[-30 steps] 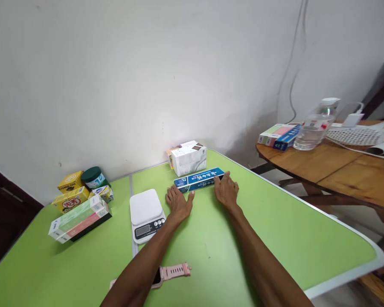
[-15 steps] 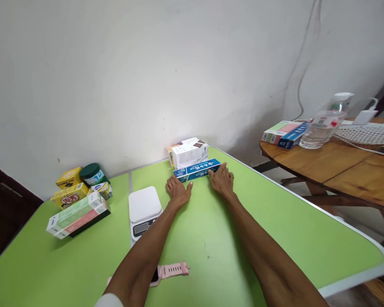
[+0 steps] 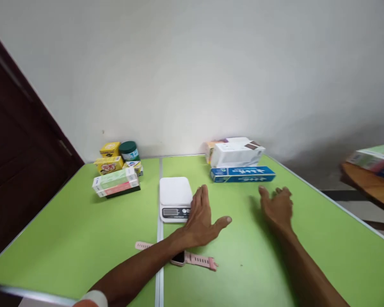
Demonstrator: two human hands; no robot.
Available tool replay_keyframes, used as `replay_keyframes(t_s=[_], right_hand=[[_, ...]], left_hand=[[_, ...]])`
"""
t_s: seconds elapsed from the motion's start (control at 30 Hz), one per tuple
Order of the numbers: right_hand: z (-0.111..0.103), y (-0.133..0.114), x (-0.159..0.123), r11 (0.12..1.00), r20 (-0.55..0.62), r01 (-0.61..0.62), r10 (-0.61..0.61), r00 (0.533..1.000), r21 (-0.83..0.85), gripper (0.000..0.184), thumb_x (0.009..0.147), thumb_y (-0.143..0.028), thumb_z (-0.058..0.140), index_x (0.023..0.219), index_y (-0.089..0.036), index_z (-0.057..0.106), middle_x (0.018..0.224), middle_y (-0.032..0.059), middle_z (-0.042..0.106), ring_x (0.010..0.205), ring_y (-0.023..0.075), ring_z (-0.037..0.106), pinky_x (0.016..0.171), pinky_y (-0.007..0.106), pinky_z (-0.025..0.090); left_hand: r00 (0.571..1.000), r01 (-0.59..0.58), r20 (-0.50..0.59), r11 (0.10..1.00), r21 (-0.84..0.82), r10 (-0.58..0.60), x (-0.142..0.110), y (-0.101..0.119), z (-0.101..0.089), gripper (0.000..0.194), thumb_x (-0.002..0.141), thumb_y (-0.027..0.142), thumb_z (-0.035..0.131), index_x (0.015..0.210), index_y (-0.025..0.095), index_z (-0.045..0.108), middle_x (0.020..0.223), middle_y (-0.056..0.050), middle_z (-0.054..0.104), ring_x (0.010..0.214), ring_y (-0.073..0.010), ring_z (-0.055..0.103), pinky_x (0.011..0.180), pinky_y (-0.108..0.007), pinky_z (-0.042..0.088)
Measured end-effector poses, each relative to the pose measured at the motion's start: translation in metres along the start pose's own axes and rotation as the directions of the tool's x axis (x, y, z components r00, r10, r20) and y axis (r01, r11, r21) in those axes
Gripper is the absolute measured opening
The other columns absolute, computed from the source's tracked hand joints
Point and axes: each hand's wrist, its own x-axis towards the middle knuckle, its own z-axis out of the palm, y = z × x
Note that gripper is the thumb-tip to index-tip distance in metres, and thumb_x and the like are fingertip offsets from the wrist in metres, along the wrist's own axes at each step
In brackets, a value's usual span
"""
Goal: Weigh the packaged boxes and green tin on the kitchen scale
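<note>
loose nudges are the risk here

nearest us, the watch (image 3: 201,259) lies on the table (image 3: 243,285), partly hidden by our left forearm (image 3: 141,270); a low sweep of that arm could drag it. our left hand (image 3: 201,224) is spread wide, thumb out, holding nothing we can see. it overlaps the right edge of the scale (image 3: 175,192); we cannot tell whether they touch, so a careless turn could shove it askew. our right hand (image 3: 277,209) is empty, fingers loosely apart, short of the blue box (image 3: 233,175). that lies flat before the white box (image 3: 233,155); a hard push could knock both.
</note>
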Motion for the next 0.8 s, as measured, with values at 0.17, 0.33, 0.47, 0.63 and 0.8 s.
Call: replay_keyframes(t_s=[0.17,0.33,0.47,0.63,0.8], right_hand=[[0.015,-0.063,-0.068,0.965,0.091,0.195,-0.214,0.973,0.177,0.112,0.083,-0.089,0.039,0.153,-0.001,0.044,0.156,0.0351,0.045,0.144,0.0486,0.045,0.116,0.065,0.036],[0.071,-0.187,-0.174,0.794,0.299,0.333,-0.525,0.797,0.508,0.082,0.096,-0.073,0.043,0.154,-0.015,0.046,0.161,0.0193,0.048,0.149,0.0322,0.045,0.124,0.054,0.033],[0.134,-0.255,-0.238,0.774,0.501,0.182,-0.55,0.668,0.607,0.088,0.098,-0.074,0.04,0.16,-0.012,0.036,0.167,0.0197,0.039,0.156,0.0342,0.033,0.127,0.056,0.026],[0.186,-0.282,-0.268,0.785,0.579,0.038,-0.487,0.654,0.618,0.098,0.096,-0.076,0.043,0.162,-0.005,0.027,0.171,0.0227,0.029,0.159,0.042,0.021,0.127,0.063,0.018],[0.187,-0.279,-0.27,0.703,0.449,0.148,-0.586,0.674,0.695,0.082,0.102,-0.068,0.04,0.162,-0.013,0.031,0.164,0.0203,0.042,0.151,0.0401,0.038,0.122,0.063,0.029]], left_hand=[[0.787,0.134,-0.617,0.975,0.179,0.005,-0.062,-0.063,-0.109,0.092,0.099,0.053,0.052,0.168,0.015,0.004,0.177,-0.017,0.007,0.165,-0.029,0.003,0.134,-0.048,0.008],[0.379,0.439,-0.923,0.892,0.112,-0.07,-0.084,-0.136,-0.212,0.098,0.098,0.065,0.042,0.165,0.002,0.006,0.174,-0.028,0.006,0.164,-0.034,0.003,0.133,-0.052,0.006],[0.293,0.482,-0.942,0.876,0.0,-0.162,-0.088,-0.161,-0.233,0.098,0.097,0.07,0.037,0.164,0.003,0.011,0.171,-0.031,0.019,0.163,-0.0361,0.015,0.131,-0.053,0.011],[0.293,0.421,-0.934,0.905,-0.068,-0.206,-0.085,-0.165,-0.227,0.086,0.099,0.071,0.033,0.16,0.011,0.029,0.165,-0.028,0.036,0.16,-0.0344,0.026,0.13,-0.053,0.017],[0.303,0.402,-0.943,0.916,-0.006,-0.139,-0.087,-0.148,-0.233,0.079,0.099,0.072,0.035,0.154,0.015,0.039,0.162,-0.025,0.042,0.161,-0.0346,0.024,0.13,-0.056,0.017]])
